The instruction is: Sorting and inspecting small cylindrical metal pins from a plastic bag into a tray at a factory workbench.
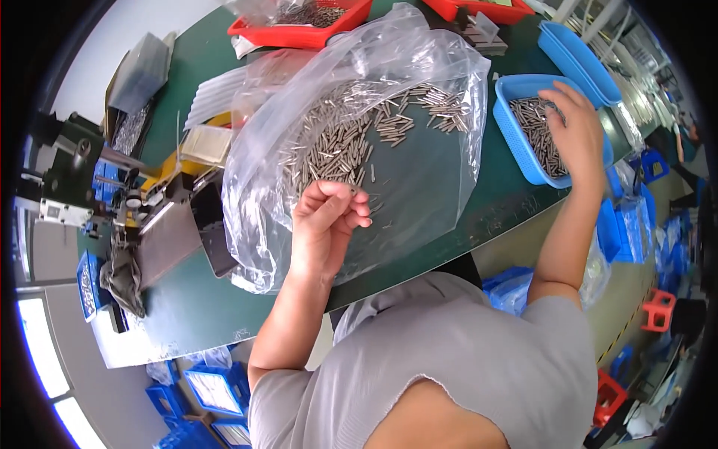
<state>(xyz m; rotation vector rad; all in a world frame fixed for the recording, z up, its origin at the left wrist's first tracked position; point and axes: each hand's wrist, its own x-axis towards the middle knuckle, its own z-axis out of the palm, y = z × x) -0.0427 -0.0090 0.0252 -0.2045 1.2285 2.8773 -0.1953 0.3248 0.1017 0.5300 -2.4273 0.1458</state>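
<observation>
Lying beyond left hand [323, 221], metal pins [336, 146], more beneath right hand [581, 138]

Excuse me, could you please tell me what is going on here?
A person's right hand reaches into a light-blue plastic basket holding small metal pins. The left hand is over a clear plastic bag spread on the green table, fingertips drawn together; whether either hand grips a pin is unclear. More loose pins lie heaped in or on the bag.

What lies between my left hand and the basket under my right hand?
The head view shows the clear plastic bag, then a strip of green table.
</observation>
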